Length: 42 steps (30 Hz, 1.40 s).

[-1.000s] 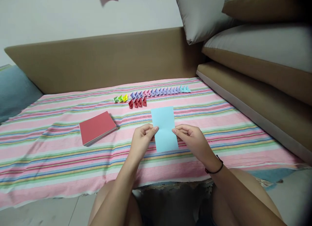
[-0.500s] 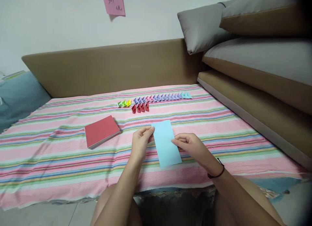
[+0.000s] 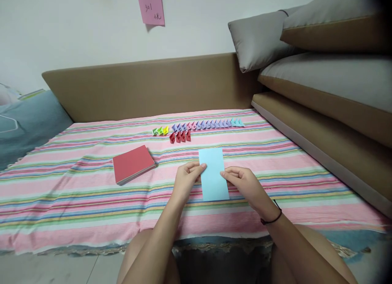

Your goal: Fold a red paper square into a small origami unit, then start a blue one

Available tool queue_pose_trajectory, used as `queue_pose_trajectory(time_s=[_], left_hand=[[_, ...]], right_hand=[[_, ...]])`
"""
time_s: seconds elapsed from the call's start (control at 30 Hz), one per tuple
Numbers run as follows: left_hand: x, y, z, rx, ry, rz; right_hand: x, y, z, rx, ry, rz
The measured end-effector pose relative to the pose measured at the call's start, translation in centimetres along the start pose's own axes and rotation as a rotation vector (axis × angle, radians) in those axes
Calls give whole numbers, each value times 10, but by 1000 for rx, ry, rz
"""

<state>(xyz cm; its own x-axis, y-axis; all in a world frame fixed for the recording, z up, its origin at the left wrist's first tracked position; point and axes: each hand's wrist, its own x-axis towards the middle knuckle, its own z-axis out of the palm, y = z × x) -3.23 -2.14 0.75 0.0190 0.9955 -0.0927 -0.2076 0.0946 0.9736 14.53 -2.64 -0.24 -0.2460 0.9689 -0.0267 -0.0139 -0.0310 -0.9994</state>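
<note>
A light blue rectangular sheet of paper [image 3: 213,182] is held up between my two hands, its long sides running away from me. My left hand [image 3: 189,176] pinches its left edge, thumb on top and fingers beneath. On the opposite edge, my right hand [image 3: 240,180] has the paper between thumb and fingers; a dark cord circles that wrist. Beyond the sheet, small folded paper boats stand in rows: a long lilac, pink and blue row [image 3: 208,124], several red ones [image 3: 183,136], and a green and yellow group [image 3: 161,131].
A red-topped stack of paper [image 3: 133,163] lies to the left on the striped cloth [image 3: 76,202]. Behind runs a brown backrest [image 3: 147,90]. Grey and brown cushions [image 3: 324,82] are piled at the right. A pink note [image 3: 150,8] hangs on the wall.
The blue paper has turned from a slant to nearly straight, its near edge shifting away from me. Both hands keep hold of its sides. The camera view has shifted slightly.
</note>
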Motion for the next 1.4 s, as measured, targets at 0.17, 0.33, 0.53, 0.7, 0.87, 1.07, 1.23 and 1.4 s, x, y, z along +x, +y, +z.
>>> queue_pose_trajectory(time_s=[0.17,0.33,0.53,0.7,0.87,1.07,1.23,1.4], left_hand=[[-2,-5,0,74,48,51],[-5,3,-6,70,104,68],[-12,11,-16,-75,202,61],[-16,12,-28,-159,280,68],[-20,15,-36,-175,349,110],[-18,15,-42,-302,452,157],[-20,10,-28,9,330,194],[-23,2,-12,161,213,172]], right_hand=[[4,4,-2,-25,-28,2],[5,-1,0,-97,-110,15],[3,-6,9,-150,-207,21],[6,-5,20,-185,-251,35],[11,-8,29,-189,-254,56],[20,-4,29,-204,-175,58],[26,-3,29,-147,31,14],[25,-5,32,-143,75,-35]])
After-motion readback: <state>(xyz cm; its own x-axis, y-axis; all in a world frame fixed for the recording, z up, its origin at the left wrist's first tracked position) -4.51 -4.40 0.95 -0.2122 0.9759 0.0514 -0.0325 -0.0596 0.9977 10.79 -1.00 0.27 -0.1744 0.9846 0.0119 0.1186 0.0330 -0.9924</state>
